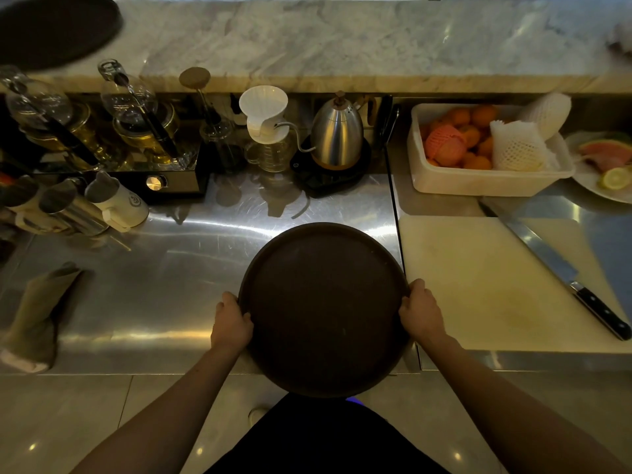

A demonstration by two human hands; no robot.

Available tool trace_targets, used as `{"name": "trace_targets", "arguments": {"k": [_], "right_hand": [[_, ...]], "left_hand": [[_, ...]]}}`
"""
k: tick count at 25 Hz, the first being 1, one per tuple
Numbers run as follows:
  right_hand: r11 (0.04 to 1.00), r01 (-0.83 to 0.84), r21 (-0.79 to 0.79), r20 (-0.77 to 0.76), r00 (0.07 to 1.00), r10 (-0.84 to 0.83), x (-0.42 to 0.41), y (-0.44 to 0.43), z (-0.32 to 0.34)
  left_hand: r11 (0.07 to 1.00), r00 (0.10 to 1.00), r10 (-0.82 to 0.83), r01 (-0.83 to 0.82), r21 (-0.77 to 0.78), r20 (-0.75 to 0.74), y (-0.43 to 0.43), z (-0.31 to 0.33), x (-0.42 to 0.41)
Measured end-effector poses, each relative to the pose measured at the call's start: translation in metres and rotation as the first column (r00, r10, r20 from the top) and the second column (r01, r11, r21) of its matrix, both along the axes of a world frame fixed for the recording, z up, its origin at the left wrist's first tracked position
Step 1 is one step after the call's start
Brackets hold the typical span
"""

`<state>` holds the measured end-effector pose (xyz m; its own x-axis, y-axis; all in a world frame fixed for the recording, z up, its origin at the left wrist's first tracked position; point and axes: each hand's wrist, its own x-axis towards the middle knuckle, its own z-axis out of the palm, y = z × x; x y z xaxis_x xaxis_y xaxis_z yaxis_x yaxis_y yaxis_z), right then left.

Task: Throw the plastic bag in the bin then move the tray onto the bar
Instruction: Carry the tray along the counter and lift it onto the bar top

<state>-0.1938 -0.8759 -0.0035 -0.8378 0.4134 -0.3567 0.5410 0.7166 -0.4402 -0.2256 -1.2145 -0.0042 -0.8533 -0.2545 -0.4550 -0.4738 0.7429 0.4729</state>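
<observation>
Both hands grip the round dark tray (pixel 323 309) by its rim, left hand (pixel 231 323) on the left edge, right hand (pixel 421 311) on the right, fingers curled around it. Tray sits at the front edge of the steel counter (pixel 154 285), near side overhanging toward the person. Marble bar (pixel 342 39) runs behind, above the counter. Cutting board (pixel 478 278) just beside the tray on the right, knife (pixel 561 268) lying across it. Kettle (pixel 337 135) and white fruit tub (pixel 478 181) further back.

Head-worn view, steeply downward, close over counter (pixel 136 302)
</observation>
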Motion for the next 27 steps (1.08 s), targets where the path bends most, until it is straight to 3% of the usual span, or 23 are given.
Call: {"name": "trace_targets", "arguments": {"k": [6,10,14,20,27], "right_hand": [[0.998,-0.013,-0.057,0.156,0.988,0.021,-0.019,0.011,0.007],[0.997,-0.015,-0.072,0.226,0.974,0.031,-0.027,0.009,0.011],[0.98,0.074,-0.187,0.255,0.967,-0.024,-0.027,0.01,0.004],[0.914,0.16,-0.372,0.065,0.987,-0.146,-0.033,-0.006,0.017],[0.891,0.069,-0.449,-0.105,0.986,-0.13,-0.032,-0.029,0.043]], "left_hand": [[0.97,0.978,0.169,-0.187,0.154,0.122,0.003,-0.004,-0.004],[0.885,0.918,0.35,-0.389,0.255,0.186,0.006,-0.009,0.001],[0.814,0.871,0.446,-0.49,0.312,0.207,0.003,-0.007,0.003],[0.762,0.861,0.496,-0.495,0.416,0.116,-0.015,0.013,0.007],[0.673,0.785,0.619,-0.52,0.526,-0.016,-0.028,0.042,0.028]]}}
